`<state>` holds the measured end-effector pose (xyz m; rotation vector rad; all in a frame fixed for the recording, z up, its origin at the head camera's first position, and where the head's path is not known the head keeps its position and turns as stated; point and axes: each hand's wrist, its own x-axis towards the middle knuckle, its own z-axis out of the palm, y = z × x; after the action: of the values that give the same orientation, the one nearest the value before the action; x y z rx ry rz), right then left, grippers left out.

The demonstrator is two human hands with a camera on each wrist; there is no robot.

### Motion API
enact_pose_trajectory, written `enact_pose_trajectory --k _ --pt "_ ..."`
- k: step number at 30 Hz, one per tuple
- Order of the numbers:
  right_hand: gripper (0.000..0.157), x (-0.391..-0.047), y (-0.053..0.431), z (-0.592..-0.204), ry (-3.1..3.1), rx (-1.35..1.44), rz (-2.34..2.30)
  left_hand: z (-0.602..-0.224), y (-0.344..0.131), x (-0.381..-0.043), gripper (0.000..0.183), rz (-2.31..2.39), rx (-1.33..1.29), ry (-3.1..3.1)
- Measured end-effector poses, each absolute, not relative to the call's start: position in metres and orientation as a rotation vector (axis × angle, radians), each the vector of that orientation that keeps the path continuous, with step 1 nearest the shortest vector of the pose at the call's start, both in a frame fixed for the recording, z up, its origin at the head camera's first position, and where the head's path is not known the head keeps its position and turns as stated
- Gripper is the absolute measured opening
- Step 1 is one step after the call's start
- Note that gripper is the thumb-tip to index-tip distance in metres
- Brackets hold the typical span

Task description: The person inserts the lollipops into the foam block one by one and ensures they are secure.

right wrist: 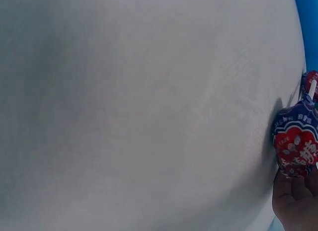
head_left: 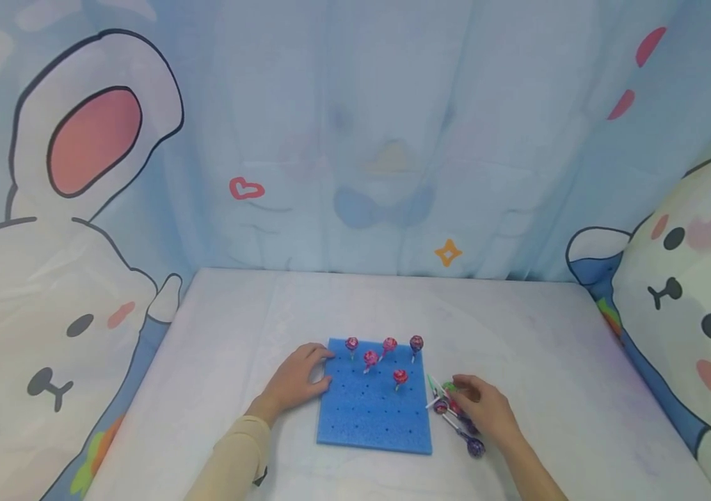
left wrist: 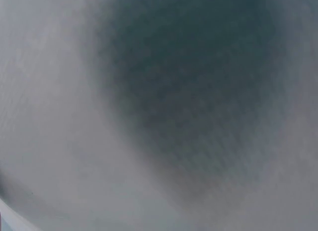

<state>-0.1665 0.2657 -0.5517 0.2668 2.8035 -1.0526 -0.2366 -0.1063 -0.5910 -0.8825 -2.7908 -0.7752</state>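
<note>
A blue foam board with rows of small holes lies flat in the head view. Several wrapped lollipops, such as a red one and a dark purple one, stand in its upper half on their sticks. My left hand rests at the board's left edge, thumb and fingers spread. Right of the board, my right hand pinches a green lollipop at a loose pile, its fingers partly covering the heap. A purple lollipop lies nearest the front. In the right wrist view, a blue-and-red wrapped lollipop sits right by the fingertips.
A white-covered table carries everything. Behind it hangs a light blue curtain printed with cartoon animals, which also runs along both sides. The left wrist view is a dark blur over pale cloth.
</note>
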Motion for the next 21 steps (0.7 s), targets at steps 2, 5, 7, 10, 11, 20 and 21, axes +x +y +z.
enact_pose_trajectory --k 2,5,7,10,11,20,21 --pt "0.043 -0.1666 0.2649 -0.5543 2.803 0.267 -1.042 -0.5913 -0.1062 -0.2366 0.043 -0.776 -0.882 -2.793" --pt "0.043 -0.1671 0.264 -0.5561 2.81 0.245 -1.042 -0.5913 -0.1061 -0.2363 0.043 -0.778 -0.881 -2.793" --pt "0.042 -0.1678 0.2633 -0.5562 2.815 0.237 -1.041 -0.5909 -0.1061 -0.2361 0.043 -0.786 -0.881 -2.789" --pt "0.041 -0.1683 0.2623 -0.5554 2.816 0.233 -1.046 -0.5905 -0.1062 -0.2358 0.043 -0.785 -0.885 -2.79" --pt "0.041 -0.1684 0.2621 -0.5553 2.815 0.238 -1.048 -0.5903 -0.1062 -0.2358 0.043 -0.787 -0.885 -2.789" --pt "0.037 -0.1697 0.2647 -0.5583 2.803 0.246 -1.049 -0.5894 -0.1063 -0.2356 0.043 -0.791 -0.882 -2.791" --pt "0.036 -0.1701 0.2651 -0.559 2.803 0.247 -1.046 -0.5896 -0.1063 -0.2357 0.043 -0.79 -0.883 -2.79"
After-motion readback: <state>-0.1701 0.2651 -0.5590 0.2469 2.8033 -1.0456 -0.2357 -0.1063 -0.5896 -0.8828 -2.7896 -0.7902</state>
